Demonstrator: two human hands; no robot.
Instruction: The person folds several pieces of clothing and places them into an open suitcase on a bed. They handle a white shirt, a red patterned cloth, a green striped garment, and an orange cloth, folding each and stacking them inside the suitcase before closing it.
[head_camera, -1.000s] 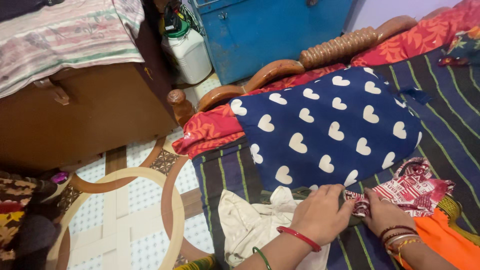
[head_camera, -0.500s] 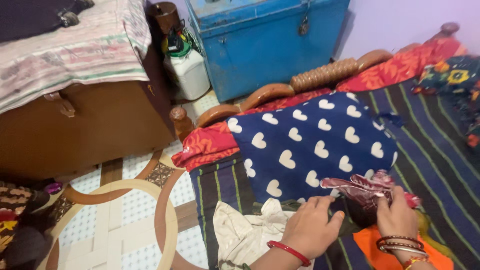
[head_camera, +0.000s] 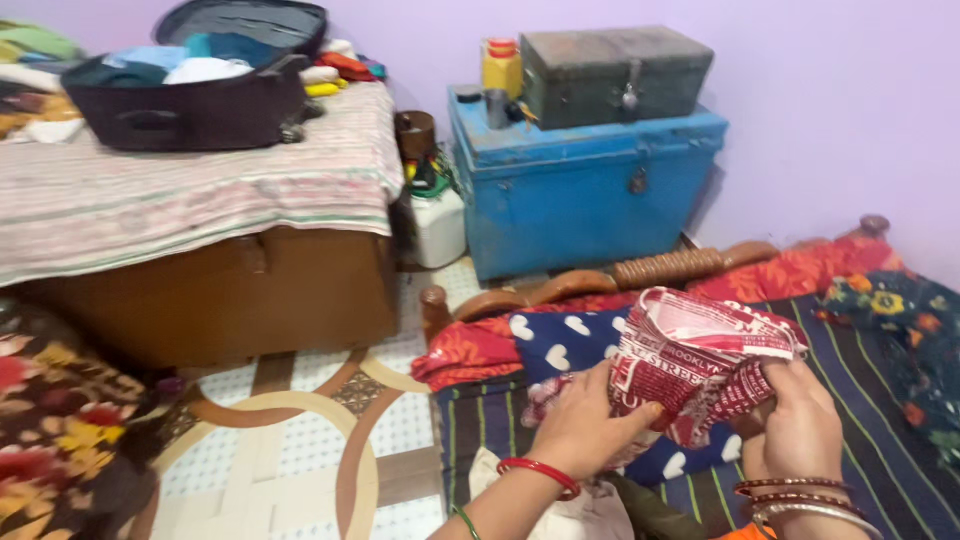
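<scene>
- My left hand (head_camera: 585, 430) grips the red-and-white printed cloth (head_camera: 700, 365) from its left side.
- My right hand (head_camera: 800, 430) grips it too, lifted above the heart-patterned navy pillow (head_camera: 565, 340).

red-and-white printed garment (head_camera: 700, 365): thin matt cloth, creased | navy heart-print pillow (head_camera: 575, 340): soft matt cloth | blue trunk (head_camera: 585, 190): painted metal, scuffed, dull sheen | grey box (head_camera: 615, 75): worn metal, probably rusted | bed rail (head_camera: 665, 268): glossy varnished wood | bangles (head_camera: 785, 487): shiny, likely metal
</scene>
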